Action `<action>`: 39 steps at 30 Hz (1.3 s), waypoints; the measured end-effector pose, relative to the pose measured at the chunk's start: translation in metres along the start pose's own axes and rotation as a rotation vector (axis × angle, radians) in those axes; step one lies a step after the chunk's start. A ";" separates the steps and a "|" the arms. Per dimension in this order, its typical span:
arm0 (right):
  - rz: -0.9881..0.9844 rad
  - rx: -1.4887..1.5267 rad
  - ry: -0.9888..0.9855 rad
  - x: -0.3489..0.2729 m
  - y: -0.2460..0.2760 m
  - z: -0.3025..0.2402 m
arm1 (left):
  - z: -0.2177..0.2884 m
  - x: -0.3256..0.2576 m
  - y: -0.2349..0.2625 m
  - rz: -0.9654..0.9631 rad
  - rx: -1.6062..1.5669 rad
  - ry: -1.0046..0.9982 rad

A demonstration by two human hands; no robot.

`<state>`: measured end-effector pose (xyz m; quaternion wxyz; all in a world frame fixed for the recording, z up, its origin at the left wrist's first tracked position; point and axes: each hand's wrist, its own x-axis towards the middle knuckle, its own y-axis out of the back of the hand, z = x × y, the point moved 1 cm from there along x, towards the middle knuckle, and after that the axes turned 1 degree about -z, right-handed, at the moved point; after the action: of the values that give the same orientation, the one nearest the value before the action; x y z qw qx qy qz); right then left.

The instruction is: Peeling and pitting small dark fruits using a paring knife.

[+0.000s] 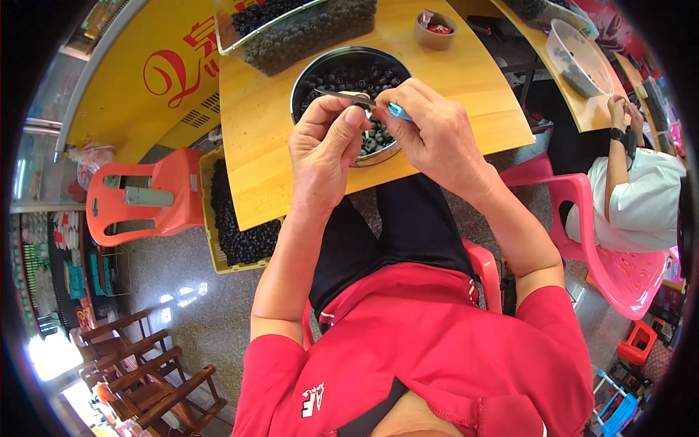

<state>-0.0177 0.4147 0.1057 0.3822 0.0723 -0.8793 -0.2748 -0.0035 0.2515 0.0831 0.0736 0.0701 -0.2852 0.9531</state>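
Observation:
Over a round metal bowl on the wooden table, both my hands are close together. My right hand is closed round a small knife with a light blue handle; its thin dark blade points left across my left fingertips. My left hand pinches a small piece between thumb and fingers; only a pale bit shows, so its kind cannot be made out. Inside the bowl lie many small dark round pieces, and paler, greenish ones sit at the near side.
A clear tub of dark pieces stands at the table's far left, a small brown bowl far right. Left of the table are an orange chair and a yellow crate. A co-worker sits at another table, right.

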 end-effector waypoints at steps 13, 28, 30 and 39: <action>0.000 -0.144 0.050 0.001 0.005 -0.001 | 0.001 -0.002 -0.003 -0.001 0.032 0.011; -0.140 0.639 -0.429 0.006 0.010 -0.006 | 0.006 -0.010 -0.006 -0.017 0.000 -0.013; -0.126 0.699 -0.443 0.006 0.005 -0.003 | 0.004 -0.010 -0.006 -0.004 0.012 -0.018; -0.147 1.101 -0.701 0.004 -0.005 -0.001 | 0.002 -0.008 0.002 -0.013 0.173 -0.139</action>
<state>-0.0201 0.4092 0.1058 -0.0397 0.2234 -0.9567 0.1825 0.0044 0.2481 0.0826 0.0533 0.1438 -0.2060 0.9665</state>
